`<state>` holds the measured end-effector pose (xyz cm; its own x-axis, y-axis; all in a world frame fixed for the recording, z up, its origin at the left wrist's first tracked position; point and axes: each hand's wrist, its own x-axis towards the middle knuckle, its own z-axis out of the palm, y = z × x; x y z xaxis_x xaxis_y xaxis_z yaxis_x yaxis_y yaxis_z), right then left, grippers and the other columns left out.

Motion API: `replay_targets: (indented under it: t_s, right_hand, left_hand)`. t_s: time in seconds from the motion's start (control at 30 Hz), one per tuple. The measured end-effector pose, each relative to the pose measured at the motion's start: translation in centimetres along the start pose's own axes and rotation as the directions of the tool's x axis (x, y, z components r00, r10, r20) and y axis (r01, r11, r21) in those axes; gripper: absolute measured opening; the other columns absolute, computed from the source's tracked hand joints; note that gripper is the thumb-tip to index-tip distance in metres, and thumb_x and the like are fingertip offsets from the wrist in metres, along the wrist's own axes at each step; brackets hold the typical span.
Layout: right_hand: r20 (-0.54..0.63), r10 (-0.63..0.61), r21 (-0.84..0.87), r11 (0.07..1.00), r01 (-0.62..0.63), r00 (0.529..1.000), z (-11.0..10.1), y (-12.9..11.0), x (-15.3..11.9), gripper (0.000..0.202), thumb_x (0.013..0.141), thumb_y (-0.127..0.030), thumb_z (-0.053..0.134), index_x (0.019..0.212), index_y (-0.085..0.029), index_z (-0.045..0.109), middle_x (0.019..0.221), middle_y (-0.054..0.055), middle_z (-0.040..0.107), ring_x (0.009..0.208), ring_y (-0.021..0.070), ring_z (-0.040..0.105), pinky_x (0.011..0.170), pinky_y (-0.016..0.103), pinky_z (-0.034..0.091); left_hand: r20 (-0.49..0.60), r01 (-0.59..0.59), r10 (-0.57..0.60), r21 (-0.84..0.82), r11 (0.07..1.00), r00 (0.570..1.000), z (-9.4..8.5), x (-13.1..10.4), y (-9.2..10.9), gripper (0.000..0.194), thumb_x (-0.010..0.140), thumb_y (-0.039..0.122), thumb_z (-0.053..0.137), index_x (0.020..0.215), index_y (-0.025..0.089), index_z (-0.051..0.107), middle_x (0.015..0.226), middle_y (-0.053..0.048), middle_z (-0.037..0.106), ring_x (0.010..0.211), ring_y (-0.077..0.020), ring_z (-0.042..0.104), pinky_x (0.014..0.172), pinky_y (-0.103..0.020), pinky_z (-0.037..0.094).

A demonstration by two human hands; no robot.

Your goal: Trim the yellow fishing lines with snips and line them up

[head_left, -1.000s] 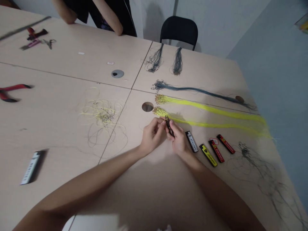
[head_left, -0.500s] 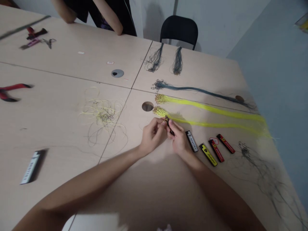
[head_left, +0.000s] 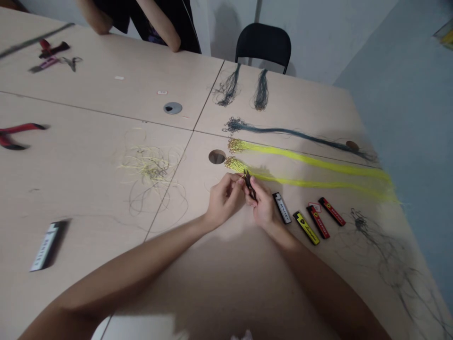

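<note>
My left hand [head_left: 223,197] pinches a thin yellow line whose end shows at the fingertips. Beside it, my right hand [head_left: 262,200] is closed around small dark cutters [head_left: 249,185], their tips at the yellow line. Just beyond both hands lies a bundle of yellow lines with gold hooks [head_left: 235,164], stretching right across the table. A second yellow bundle [head_left: 304,160] runs behind it, and farther back is a dark teal bundle [head_left: 283,131]. Loose yellow and dark line clippings [head_left: 152,165] are heaped to the left of my hands.
Several lighters, including a yellow one [head_left: 306,227], lie right of my hands; a white one [head_left: 45,246] is at far left. Tangled dark lines [head_left: 382,250] spread at right. Red-handled pliers [head_left: 17,134] lie left. A person's forearms [head_left: 159,23] rest across the table near a black chair [head_left: 264,45].
The dark cutters' tips now stand slightly farther apart at the yellow line, and my right thumb has shifted a little. My left hand is nearly unmoved.
</note>
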<state>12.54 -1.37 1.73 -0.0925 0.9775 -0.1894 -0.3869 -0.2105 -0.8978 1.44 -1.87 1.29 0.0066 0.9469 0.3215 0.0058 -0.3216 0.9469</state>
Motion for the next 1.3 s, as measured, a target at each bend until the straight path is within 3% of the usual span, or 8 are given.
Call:
replay_targets:
  t_s: [0.53,0.73,0.87,1.03,1.3]
  right_hand:
    - [-0.012,-0.001,-0.013,1.000,0.000,1.000,-0.10,0.13,0.10,0.049,0.070,-0.063,0.072,0.061,-0.020,0.049,0.059,-0.005,0.038,0.047,0.0056,0.021,0.044,0.025,0.014]
    - [-0.042,0.009,-0.002,1.000,-0.009,0.999,-0.07,0.01,-0.04,0.045,0.069,-0.060,0.075,0.066,-0.019,0.056,0.058,-0.006,0.037,0.047,0.0053,0.021,0.043,0.023,0.013]
    - [-0.032,0.011,0.051,0.999,-0.010,0.999,-0.16,0.19,0.04,0.046,0.073,-0.059,0.071,0.062,-0.019,0.052,0.058,-0.005,0.041,0.044,0.0046,0.020,0.042,0.024,0.013]
    - [0.008,-0.014,0.050,0.999,0.014,1.000,-0.13,0.20,0.07,0.039,0.076,-0.058,0.068,0.076,-0.019,0.060,0.060,-0.005,0.042,0.044,0.0054,0.020,0.041,0.024,0.013]
    - [0.014,0.001,0.043,0.999,-0.001,1.000,-0.24,0.23,0.06,0.040,0.073,-0.056,0.072,0.073,-0.021,0.054,0.062,-0.004,0.042,0.050,0.0071,0.027,0.043,0.022,0.016]
  left_hand:
    - [0.025,0.010,-0.010,0.025,1.000,1.000,-0.12,-0.23,-0.29,0.019,0.098,0.033,0.053,0.087,0.018,0.056,0.071,-0.001,0.069,0.058,-0.0109,0.065,0.056,-0.023,0.050]
    - [0.036,-0.050,0.050,0.007,0.999,0.998,-0.12,-0.26,-0.14,0.017,0.098,0.030,0.053,0.085,0.018,0.055,0.066,0.000,0.068,0.056,-0.0104,0.064,0.056,-0.022,0.048]
    - [0.008,-0.017,0.017,0.007,1.000,1.000,-0.10,-0.23,-0.23,0.019,0.097,0.032,0.054,0.084,0.018,0.054,0.071,-0.001,0.070,0.060,-0.0112,0.065,0.060,-0.024,0.051]
    - [0.037,0.010,-0.009,-0.033,0.999,0.999,-0.07,-0.18,-0.29,0.020,0.098,0.032,0.052,0.083,0.019,0.052,0.067,0.001,0.068,0.056,-0.0109,0.065,0.060,-0.024,0.051]
    - [-0.004,-0.005,0.005,0.037,0.999,1.000,-0.05,-0.14,-0.46,0.017,0.097,0.030,0.053,0.086,0.018,0.056,0.068,0.000,0.069,0.057,-0.0094,0.064,0.055,-0.020,0.049]
